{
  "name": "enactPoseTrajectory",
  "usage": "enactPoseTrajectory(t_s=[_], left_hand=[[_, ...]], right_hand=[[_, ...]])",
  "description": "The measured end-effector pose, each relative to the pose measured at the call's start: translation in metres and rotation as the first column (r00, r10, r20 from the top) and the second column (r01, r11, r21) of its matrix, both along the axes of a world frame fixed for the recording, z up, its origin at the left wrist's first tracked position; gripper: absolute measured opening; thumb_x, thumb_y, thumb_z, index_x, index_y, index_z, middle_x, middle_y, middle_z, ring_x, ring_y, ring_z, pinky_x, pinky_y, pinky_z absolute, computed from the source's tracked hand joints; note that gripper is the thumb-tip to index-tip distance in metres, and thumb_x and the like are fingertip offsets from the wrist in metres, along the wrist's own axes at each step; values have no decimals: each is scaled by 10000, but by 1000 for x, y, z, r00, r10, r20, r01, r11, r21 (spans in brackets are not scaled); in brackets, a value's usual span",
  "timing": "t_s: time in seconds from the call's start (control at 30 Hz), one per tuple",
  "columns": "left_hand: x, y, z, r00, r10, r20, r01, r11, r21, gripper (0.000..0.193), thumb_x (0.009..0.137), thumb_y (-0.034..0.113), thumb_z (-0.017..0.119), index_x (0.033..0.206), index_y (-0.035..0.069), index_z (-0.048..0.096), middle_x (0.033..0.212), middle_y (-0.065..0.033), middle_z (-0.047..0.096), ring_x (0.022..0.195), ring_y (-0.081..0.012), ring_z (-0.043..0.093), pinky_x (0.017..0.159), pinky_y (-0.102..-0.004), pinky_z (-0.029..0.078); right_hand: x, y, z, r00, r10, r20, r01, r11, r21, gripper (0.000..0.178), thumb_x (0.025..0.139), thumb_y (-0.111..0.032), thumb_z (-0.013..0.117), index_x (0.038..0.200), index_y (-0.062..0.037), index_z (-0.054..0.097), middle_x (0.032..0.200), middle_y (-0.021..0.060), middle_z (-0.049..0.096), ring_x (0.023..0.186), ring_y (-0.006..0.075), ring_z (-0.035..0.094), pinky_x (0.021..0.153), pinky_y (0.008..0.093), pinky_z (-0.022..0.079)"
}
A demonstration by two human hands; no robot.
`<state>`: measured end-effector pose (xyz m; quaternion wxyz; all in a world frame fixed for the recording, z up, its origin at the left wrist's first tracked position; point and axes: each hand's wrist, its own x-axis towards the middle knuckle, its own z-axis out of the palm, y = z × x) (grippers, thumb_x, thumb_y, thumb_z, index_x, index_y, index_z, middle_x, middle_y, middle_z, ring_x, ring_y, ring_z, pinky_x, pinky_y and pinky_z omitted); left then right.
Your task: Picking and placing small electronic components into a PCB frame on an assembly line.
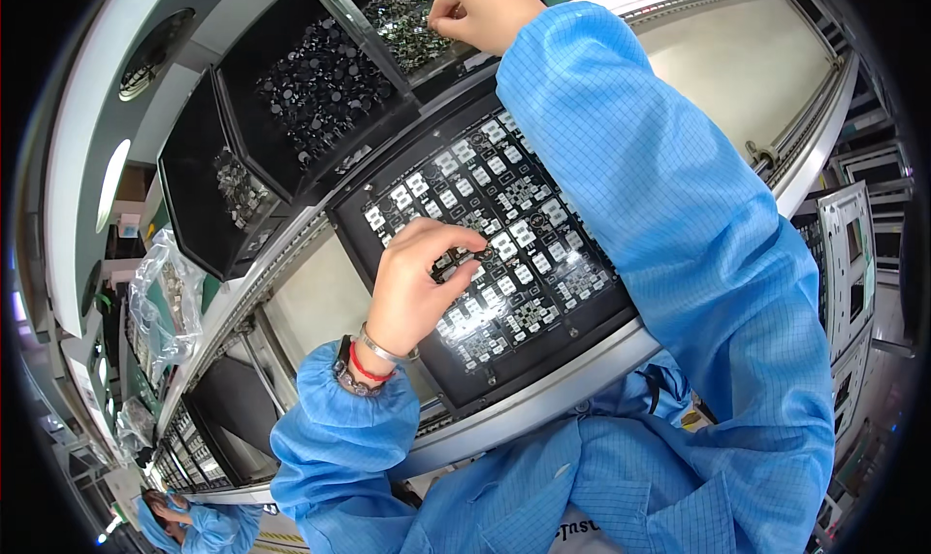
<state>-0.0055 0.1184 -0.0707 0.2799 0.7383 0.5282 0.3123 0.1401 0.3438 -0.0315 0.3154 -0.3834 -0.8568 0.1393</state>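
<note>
Two hands at work over a black fixture tray (pixel 582 326) in the centre of the frame, packed w/ rows of small white and dark components. Left hand (pixel 412 282) sits on the tray's mid-left, fingers curled narrow, thumb and forefinger pinched at a tiny dark part (pixel 477 256) on the grid; cannot tell if it's lifted or just pressed. Tray lies tilted on a grey conveyor rail (pixel 543 399) running lower left to upper right.

Right hand (pixel 480 6) is at top centre, reaching into a black bin (pixel 412 20) of small shiny parts, fingers bunched tight, tips among the pieces; what it holds isn't visible. Its blue sleeve (pixel 659 195) crosses the tray's right side and hides part of the grid.

Next bin (pixel 320 79) to the left holds dark round parts; a third bin (pixel 218 190) further left, upper-left area, holds silvery bits. Clear plastic bag (pixel 160 292) at far left. Left wrist wears a red band and metal bracelet (pixel 373 360). Another person in blue (pixel 189 525) shows at bottom left.
</note>
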Motion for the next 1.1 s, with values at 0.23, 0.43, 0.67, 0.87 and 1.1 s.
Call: enactPoseTrajectory(t_s=[0.23, 0.43, 0.67, 0.87, 1.1], left_hand=[[-1, -3, -4, 978, 4, -207, 27, 989, 145, 213, 693, 2, 701, 883, 92, 667, 813, -47, 632, 793, -232, 598, 710, -341, 465], [4, 0, 5, 961, -75, -266, 139, 963, 230, 238, 698, -27, 659, 914, 73, 650, 812, -76, 613, 772, -249, 595, 674, -345, 476], [-2, 0, 5, 938, -233, -257, 270, 955, 119, 225, 722, -73, 640, 924, 26, 637, 815, -99, 635, 762, -281, 620, 665, -342, 513], [-2, -7, 10, 941, -205, -271, 246, 961, 124, 314, 744, -71, 615, 1037, 43, 609, 940, -119, 597, 821, -311, 613, 700, -364, 520], [-12, 26, 60, 957, 8, -288, 54, 977, 207, 274, 790, 41, 604, 1061, 64, 572, 999, -123, 541, 823, -324, 596, 699, -389, 501]], right_hand=[[1, -7, 2, 996, 46, -80, -50, 998, -40, 150, 766, -168, 643, 860, -82, 723, 792, 171, 669, 765, 321, 659, 734, 378, 528], [4, -7, 2, 983, 69, -167, -73, 997, -17, 143, 753, -152, 657, 844, -59, 716, 763, 171, 664, 730, 305, 665, 696, 359, 527], [4, 0, 4, 984, 107, -145, -100, 994, 53, 147, 743, -143, 671, 841, -40, 710, 750, 165, 666, 701, 292, 665, 678, 344, 522], [16, -45, 18, 953, 242, -184, -262, 961, -93, 56, 784, -102, 688, 824, -64, 678, 658, 11, 592, 596, 70, 528, 566, 221, 451], [23, -50, -61, 912, 405, -69, -406, 859, -311, 66, 732, -35, 688, 796, -36, 673, 673, 31, 578, 547, 96, 522, 514, 240, 440]])
